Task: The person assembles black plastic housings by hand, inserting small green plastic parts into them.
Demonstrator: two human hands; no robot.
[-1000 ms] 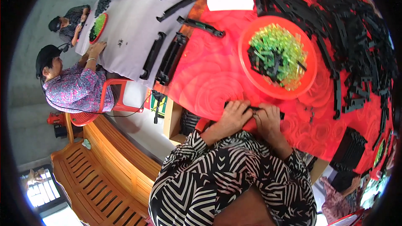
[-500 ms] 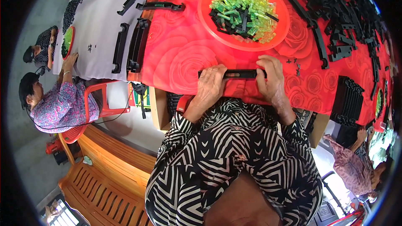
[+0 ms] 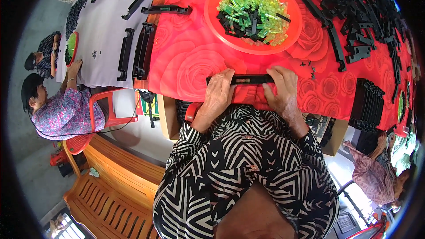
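Observation:
A narrow black plastic bar lies crosswise between my hands, above the near edge of the red cloth. It has a slot in its middle with what looks like a small clear vial, as in a spirit level. Around its left end, my left hand is closed, covering that end. My right hand has its fingers curled over the right end, and its thumb sits just below the bar. Beyond the hands stands a red bowl holding yellow-green vials and small black pieces.
Similar black bars lie left on the table, and a large heap fills the far right. A stack of bars is at the right edge. Tiny black bits dot the red cloth. Another person sits to the left.
My right thumb has come off the bar's end and dropped toward me. Both hands and the bar have shifted very slightly left in the view.

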